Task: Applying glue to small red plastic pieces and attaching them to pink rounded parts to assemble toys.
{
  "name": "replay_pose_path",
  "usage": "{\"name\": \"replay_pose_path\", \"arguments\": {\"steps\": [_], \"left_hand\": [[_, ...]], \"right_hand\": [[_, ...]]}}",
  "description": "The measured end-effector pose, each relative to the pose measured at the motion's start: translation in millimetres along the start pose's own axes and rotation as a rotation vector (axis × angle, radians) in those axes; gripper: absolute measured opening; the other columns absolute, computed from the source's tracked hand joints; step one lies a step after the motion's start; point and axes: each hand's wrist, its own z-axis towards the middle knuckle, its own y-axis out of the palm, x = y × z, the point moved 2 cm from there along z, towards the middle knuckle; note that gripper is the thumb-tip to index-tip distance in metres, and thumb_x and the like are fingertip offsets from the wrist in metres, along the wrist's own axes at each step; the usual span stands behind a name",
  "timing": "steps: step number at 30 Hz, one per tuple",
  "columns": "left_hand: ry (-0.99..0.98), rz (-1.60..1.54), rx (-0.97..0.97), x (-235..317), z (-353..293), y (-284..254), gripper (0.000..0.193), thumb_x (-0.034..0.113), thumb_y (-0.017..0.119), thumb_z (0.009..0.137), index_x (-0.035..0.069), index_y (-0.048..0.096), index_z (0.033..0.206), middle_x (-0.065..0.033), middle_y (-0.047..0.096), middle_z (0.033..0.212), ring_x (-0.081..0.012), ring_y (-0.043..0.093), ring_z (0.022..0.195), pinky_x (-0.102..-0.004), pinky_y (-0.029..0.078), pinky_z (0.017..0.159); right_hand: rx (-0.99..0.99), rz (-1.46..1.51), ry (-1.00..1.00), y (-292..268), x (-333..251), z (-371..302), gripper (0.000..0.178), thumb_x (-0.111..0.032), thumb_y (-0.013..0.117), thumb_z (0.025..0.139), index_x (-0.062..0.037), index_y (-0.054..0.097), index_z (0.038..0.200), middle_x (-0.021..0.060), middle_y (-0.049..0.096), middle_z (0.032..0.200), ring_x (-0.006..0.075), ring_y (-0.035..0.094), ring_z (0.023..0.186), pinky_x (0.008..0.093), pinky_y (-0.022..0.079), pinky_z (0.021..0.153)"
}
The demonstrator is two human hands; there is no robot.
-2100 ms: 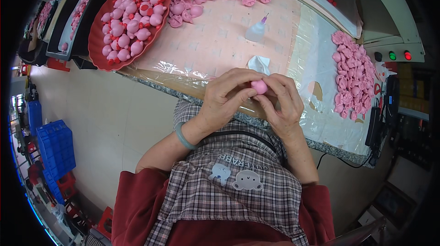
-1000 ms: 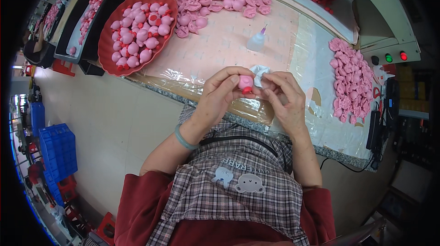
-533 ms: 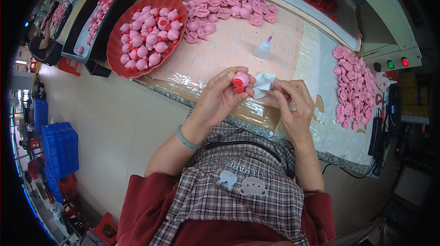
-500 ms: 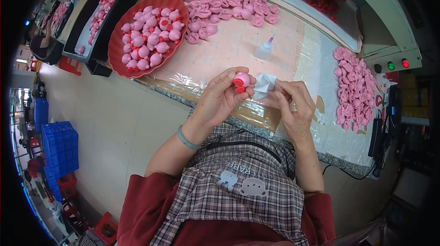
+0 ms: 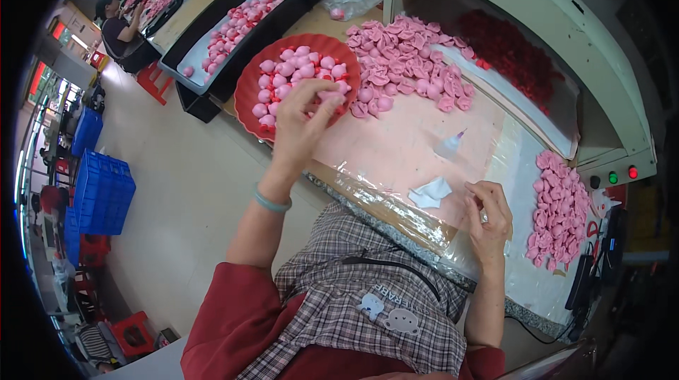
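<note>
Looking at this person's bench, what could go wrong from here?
The small pink piece seems pinched between fingertips of the left hand, so it might slip. The red bowl sits near the edge of the bench, so a bump could perhaps spill its many pieces. The thin-tipped bottle stands unheld and might topple if brushed.

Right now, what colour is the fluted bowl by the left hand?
The fluted bowl is red, seen best in the head view.

Dark red sleeves (image 5: 237, 309); plaid apron (image 5: 318, 323) with black band (image 5: 382, 261), two cartoon animal heads (image 5: 402, 321); pale green bangle (image 5: 271, 201)
</note>
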Motion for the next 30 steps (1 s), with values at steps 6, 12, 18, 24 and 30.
{"name": "replay_pose_path", "arguments": {"steps": [6, 12, 18, 24, 30], "left_hand": [[0.236, 0.714, 0.104, -6, 32, -35, 0.022, 0.002, 0.068, 0.081, 0.004, 0.067, 0.103, -0.0120, 0.063, 0.111, -0.0302, 0.062, 0.098, -0.0381, 0.049, 0.087], [0.506, 0.735, -0.008, 11, 20, 22, 0.023, 0.000, 0.067, 0.079, 0.003, 0.066, 0.102, -0.0124, 0.063, 0.110, -0.0317, 0.058, 0.104, -0.0398, 0.048, 0.089], [0.573, 0.916, -0.244, -25, 17, 84, 0.022, -0.001, 0.057, 0.076, 0.000, 0.064, 0.097, -0.0157, 0.062, 0.105, -0.0324, 0.056, 0.108, -0.0402, 0.050, 0.086], [0.512, 1.099, -0.343, -31, 9, 82, 0.035, 0.000, 0.055, 0.078, -0.001, 0.062, 0.112, -0.0252, 0.051, 0.128, -0.0449, 0.045, 0.126, -0.0499, 0.040, 0.102], [0.376, 0.927, -0.358, -44, -1, 92, 0.062, 0.005, 0.065, 0.080, 0.005, 0.047, 0.139, -0.0281, 0.022, 0.153, -0.0525, 0.014, 0.143, -0.0642, 0.021, 0.112]], "right_hand": [[-0.040, -0.050, 0.016, -5, 5, 6, 0.020, 0.006, 0.065, 0.083, 0.0010, 0.068, 0.103, 0.0093, 0.062, 0.096, 0.0163, 0.059, 0.074, 0.0259, 0.048, 0.065], [-0.021, -0.082, 0.026, -16, 5, 26, 0.020, 0.005, 0.066, 0.083, 0.0008, 0.068, 0.101, 0.0095, 0.062, 0.096, 0.0158, 0.058, 0.073, 0.0264, 0.048, 0.065], [0.002, -0.143, 0.077, -39, 20, 63, 0.018, 0.002, 0.067, 0.082, -0.0004, 0.068, 0.100, 0.0081, 0.063, 0.095, 0.0146, 0.057, 0.072, 0.0266, 0.046, 0.065], [-0.012, -0.201, 0.093, -55, 65, 90, 0.016, -0.002, 0.066, 0.084, -0.0013, 0.068, 0.100, 0.0073, 0.065, 0.097, 0.0155, 0.059, 0.072, 0.0274, 0.047, 0.066], [-0.060, -0.209, 0.132, -63, 75, 102, 0.017, -0.004, 0.066, 0.084, -0.0022, 0.068, 0.101, 0.0070, 0.065, 0.099, 0.0168, 0.061, 0.076, 0.0280, 0.047, 0.067]]}}
